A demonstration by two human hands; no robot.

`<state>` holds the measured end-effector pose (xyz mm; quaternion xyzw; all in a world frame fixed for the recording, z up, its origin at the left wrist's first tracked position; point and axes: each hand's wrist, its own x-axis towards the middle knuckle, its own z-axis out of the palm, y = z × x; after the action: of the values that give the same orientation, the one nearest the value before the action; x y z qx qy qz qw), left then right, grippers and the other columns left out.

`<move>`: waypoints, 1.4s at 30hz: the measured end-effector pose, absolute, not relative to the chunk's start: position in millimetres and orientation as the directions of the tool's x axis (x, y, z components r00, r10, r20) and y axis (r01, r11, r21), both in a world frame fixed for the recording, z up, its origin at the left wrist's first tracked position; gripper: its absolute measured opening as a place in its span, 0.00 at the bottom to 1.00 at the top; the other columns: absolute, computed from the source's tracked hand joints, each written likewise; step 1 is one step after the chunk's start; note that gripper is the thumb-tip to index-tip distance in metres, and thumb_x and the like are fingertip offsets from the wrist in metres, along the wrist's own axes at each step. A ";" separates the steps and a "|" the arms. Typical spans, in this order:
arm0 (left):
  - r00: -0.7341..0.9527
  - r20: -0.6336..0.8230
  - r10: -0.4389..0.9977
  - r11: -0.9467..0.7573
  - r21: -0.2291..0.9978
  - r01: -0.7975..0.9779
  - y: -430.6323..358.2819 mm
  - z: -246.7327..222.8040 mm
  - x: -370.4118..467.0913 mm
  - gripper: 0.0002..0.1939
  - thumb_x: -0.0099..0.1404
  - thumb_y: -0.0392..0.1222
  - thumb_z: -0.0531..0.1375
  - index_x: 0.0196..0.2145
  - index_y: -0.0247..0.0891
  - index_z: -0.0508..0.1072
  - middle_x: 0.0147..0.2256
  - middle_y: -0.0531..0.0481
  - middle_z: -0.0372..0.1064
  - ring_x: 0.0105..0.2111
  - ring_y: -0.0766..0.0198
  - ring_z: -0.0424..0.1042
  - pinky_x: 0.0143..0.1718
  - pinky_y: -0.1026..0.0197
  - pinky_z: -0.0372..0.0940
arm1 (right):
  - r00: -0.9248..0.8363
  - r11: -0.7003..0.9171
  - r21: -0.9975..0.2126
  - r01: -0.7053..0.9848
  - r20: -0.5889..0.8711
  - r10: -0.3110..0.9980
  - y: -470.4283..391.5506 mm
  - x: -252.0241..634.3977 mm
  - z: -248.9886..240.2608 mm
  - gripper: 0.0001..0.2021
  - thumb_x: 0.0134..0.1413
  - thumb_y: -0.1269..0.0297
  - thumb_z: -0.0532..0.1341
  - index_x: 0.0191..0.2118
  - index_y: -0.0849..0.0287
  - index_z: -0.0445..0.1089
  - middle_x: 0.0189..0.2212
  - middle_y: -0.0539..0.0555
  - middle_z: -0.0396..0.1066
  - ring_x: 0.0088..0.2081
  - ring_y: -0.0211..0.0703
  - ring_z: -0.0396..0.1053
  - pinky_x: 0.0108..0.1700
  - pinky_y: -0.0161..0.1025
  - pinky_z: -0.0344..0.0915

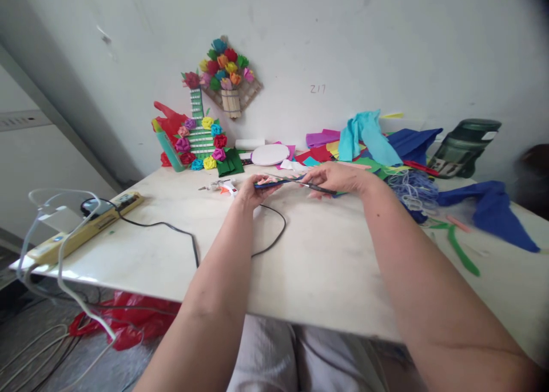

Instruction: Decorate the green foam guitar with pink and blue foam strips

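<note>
My left hand (254, 193) is closed on a thin layered strip of craft paper (274, 180), seen edge-on with pink on top and dark blue beneath. My right hand (332, 179) grips what look like scissors (318, 189), with a dark handle and a metal blade pointing left at the paper. How far the blades are apart is too small to tell. Both hands are raised over the middle of the white table (317, 266). Just left of my left hand lies a white glue gun (230, 187), its black cord running under my left forearm.
A paper-flower tower (201, 134) and a flower wall piece (227, 71) stand at the back left. A white disc (270, 154), coloured paper sheets (364, 137), tangled string (409, 191) and a dark bottle (465, 146) lie behind and right. A power strip (92, 226) sits left.
</note>
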<state>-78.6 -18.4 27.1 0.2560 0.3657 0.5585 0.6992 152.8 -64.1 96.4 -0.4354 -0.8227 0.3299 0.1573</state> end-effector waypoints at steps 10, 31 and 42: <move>0.177 -0.227 0.958 0.287 0.756 -0.588 -11.3 21.5 -83.7 0.06 0.56 0.31 0.52 0.29 0.32 0.68 0.25 0.45 0.70 0.27 0.60 0.74 0.25 0.60 0.71 | -0.563 0.437 -0.525 0.730 -0.099 0.821 -66.7 135.7 99.3 0.24 0.39 0.56 0.65 0.46 0.58 0.72 0.17 0.46 0.66 0.17 0.31 0.59 0.21 0.30 0.55; 0.107 -0.319 0.942 0.320 0.750 -0.579 -17.2 33.7 -78.6 0.05 0.56 0.30 0.52 0.27 0.33 0.67 0.21 0.49 0.67 0.21 0.64 0.70 0.22 0.60 0.70 | -0.467 0.461 -0.250 0.851 0.036 0.883 -76.2 105.5 101.5 0.24 0.39 0.54 0.65 0.48 0.47 0.72 0.20 0.47 0.68 0.22 0.34 0.60 0.26 0.33 0.51; 0.165 -0.289 0.943 0.331 0.764 -0.554 -18.9 34.0 -78.6 0.07 0.58 0.29 0.49 0.29 0.32 0.66 0.19 0.49 0.67 0.18 0.64 0.70 0.20 0.62 0.69 | -0.453 0.455 -0.039 0.890 0.059 0.890 -91.7 96.0 112.5 0.20 0.42 0.57 0.63 0.46 0.45 0.73 0.39 0.53 0.74 0.37 0.45 0.67 0.34 0.36 0.57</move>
<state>-78.6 -18.9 34.0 0.2533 0.3838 0.5198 0.7199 96.0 -91.7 112.5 -0.5220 -0.8522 0.0015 0.0352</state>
